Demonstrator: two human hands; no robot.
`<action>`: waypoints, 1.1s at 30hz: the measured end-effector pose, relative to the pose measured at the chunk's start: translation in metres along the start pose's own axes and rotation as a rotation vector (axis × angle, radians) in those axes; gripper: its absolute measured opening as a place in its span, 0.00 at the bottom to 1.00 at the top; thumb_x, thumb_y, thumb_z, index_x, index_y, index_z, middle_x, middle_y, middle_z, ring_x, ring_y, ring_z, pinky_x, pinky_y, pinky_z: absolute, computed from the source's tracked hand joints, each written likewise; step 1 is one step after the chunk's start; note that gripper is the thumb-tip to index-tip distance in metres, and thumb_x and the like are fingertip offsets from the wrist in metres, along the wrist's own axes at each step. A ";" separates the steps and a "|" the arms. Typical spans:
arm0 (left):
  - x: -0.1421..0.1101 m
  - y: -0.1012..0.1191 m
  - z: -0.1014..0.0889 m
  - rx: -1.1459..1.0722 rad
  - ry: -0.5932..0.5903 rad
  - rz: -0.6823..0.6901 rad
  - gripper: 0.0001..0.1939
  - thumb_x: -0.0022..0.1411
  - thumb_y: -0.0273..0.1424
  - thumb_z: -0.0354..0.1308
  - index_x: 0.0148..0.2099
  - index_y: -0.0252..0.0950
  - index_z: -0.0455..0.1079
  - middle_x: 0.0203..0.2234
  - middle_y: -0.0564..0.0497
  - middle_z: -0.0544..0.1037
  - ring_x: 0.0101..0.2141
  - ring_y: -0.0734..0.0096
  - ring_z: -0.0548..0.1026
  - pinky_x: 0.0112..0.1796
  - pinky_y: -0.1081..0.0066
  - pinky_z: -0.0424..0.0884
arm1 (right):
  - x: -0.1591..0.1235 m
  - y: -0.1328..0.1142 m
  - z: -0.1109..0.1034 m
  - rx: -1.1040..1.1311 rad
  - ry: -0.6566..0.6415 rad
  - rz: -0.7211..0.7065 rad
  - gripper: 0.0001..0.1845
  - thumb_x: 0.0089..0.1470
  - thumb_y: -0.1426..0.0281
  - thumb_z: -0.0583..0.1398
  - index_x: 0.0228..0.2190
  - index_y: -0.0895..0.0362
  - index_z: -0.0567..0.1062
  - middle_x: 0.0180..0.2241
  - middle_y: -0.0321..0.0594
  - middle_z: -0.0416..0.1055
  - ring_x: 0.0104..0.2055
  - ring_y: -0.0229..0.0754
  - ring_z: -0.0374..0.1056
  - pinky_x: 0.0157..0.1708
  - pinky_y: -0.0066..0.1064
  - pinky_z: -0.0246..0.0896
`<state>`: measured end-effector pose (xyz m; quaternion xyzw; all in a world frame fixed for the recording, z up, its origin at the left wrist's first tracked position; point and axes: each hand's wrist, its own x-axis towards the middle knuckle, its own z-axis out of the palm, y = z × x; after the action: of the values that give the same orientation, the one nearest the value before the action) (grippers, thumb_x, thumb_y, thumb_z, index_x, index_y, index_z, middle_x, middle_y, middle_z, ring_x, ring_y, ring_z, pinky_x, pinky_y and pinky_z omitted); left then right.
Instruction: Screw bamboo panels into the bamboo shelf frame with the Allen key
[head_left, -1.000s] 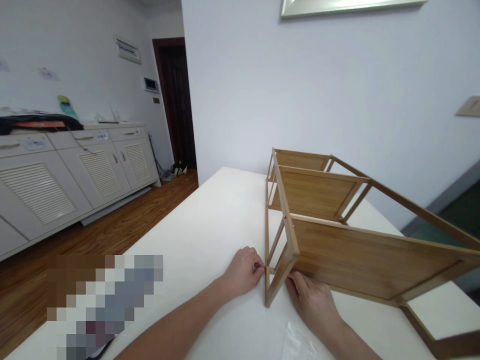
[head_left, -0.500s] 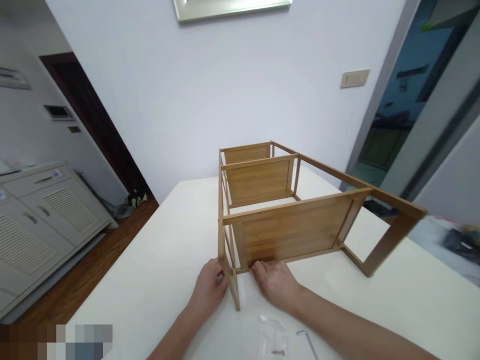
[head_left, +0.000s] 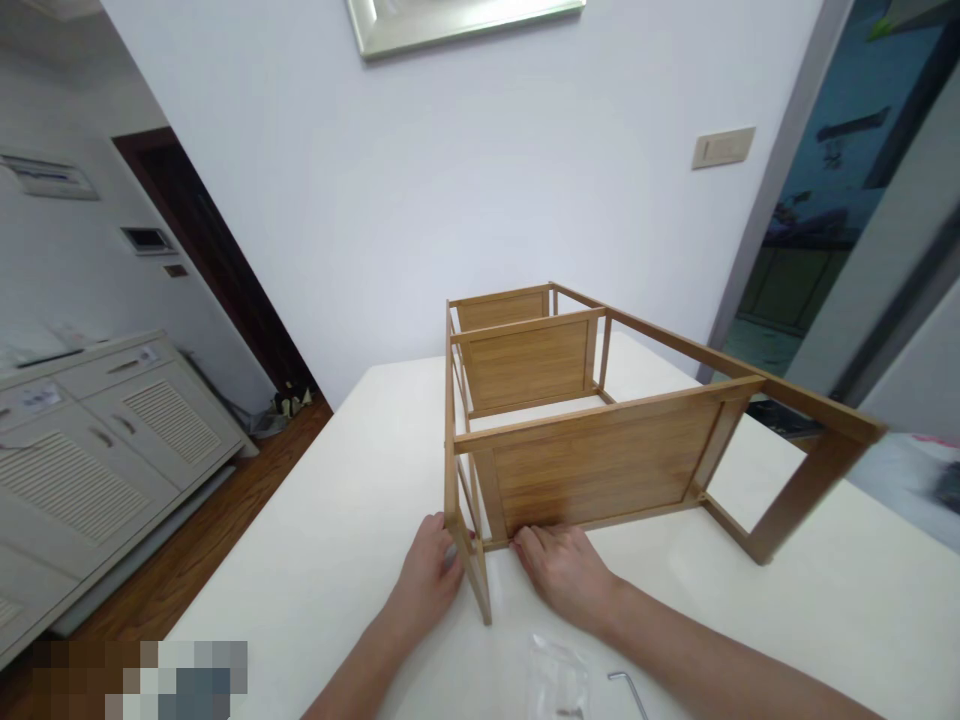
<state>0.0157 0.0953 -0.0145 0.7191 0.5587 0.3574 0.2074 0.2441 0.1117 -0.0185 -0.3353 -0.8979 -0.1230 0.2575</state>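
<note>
A brown wooden shelf rack (head_left: pixel 592 470) lies on its side on the white table (head_left: pixel 352 480), its panels standing on edge. Outside the rack's near left side frame is my left hand (head_left: pixel 427 575), fingers curled in against the frame's lower part. Its fingertips are partly hidden, so I cannot tell whether a small part is between them. My right hand (head_left: pixel 566 570) grips the bottom edge of the nearest shelf panel, close to the corner joint. Below it on the table lie a clear plastic bag (head_left: pixel 556 680) with a small screw (head_left: pixel 570 713) and a hex key (head_left: pixel 628 690).
A white wall with a light switch (head_left: pixel 723 148) and a framed picture (head_left: pixel 465 30) rises behind the table. To the left stands a white louvred cabinet (head_left: pixel 127 410) on a wooden floor. A doorway (head_left: pixel 810 200) opens at the right.
The view has shifted slightly, so the rack and both hands appear a little further right. Both hands keep their places at the near left corner of the rack.
</note>
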 end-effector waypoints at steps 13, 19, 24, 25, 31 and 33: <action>-0.002 0.011 0.005 0.149 -0.005 0.022 0.07 0.54 0.22 0.55 0.32 0.37 0.72 0.31 0.50 0.75 0.36 0.66 0.73 0.39 0.67 0.68 | 0.002 0.004 0.001 0.046 0.084 -0.066 0.11 0.59 0.81 0.50 0.31 0.57 0.68 0.22 0.35 0.70 0.23 0.37 0.66 0.26 0.30 0.47; 0.001 0.011 -0.003 0.094 -0.034 0.009 0.05 0.57 0.25 0.54 0.34 0.36 0.72 0.31 0.50 0.74 0.37 0.66 0.71 0.41 0.67 0.67 | 0.004 0.005 0.000 0.045 0.126 -0.100 0.12 0.62 0.79 0.49 0.31 0.56 0.68 0.23 0.34 0.70 0.23 0.37 0.66 0.26 0.30 0.48; -0.004 0.016 -0.006 0.213 -0.011 0.087 0.10 0.63 0.27 0.48 0.34 0.36 0.70 0.33 0.46 0.72 0.39 0.63 0.69 0.42 0.65 0.67 | 0.005 0.004 -0.001 -0.010 0.158 -0.091 0.12 0.63 0.76 0.50 0.29 0.56 0.68 0.21 0.34 0.70 0.22 0.38 0.65 0.26 0.32 0.48; -0.005 0.017 -0.005 0.241 -0.023 0.097 0.10 0.63 0.27 0.48 0.33 0.36 0.70 0.32 0.46 0.71 0.39 0.63 0.69 0.41 0.65 0.67 | 0.005 0.003 0.000 -0.020 0.159 -0.081 0.12 0.63 0.76 0.50 0.29 0.56 0.68 0.21 0.34 0.69 0.22 0.38 0.65 0.26 0.32 0.47; -0.005 0.012 0.001 0.239 -0.056 0.093 0.07 0.61 0.25 0.50 0.34 0.37 0.69 0.33 0.46 0.73 0.38 0.62 0.70 0.42 0.63 0.68 | 0.004 0.001 0.002 -0.039 0.137 -0.063 0.11 0.61 0.77 0.51 0.29 0.56 0.68 0.22 0.35 0.69 0.22 0.38 0.64 0.26 0.32 0.46; -0.004 0.010 0.003 0.189 -0.055 0.085 0.07 0.60 0.25 0.50 0.35 0.37 0.70 0.33 0.47 0.74 0.39 0.62 0.71 0.42 0.63 0.68 | 0.004 0.001 0.001 -0.029 0.130 -0.063 0.10 0.62 0.77 0.51 0.29 0.56 0.67 0.22 0.35 0.69 0.23 0.38 0.64 0.26 0.32 0.46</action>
<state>0.0235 0.0885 -0.0107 0.7680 0.5530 0.2918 0.1386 0.2415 0.1151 -0.0174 -0.3019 -0.8874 -0.1656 0.3064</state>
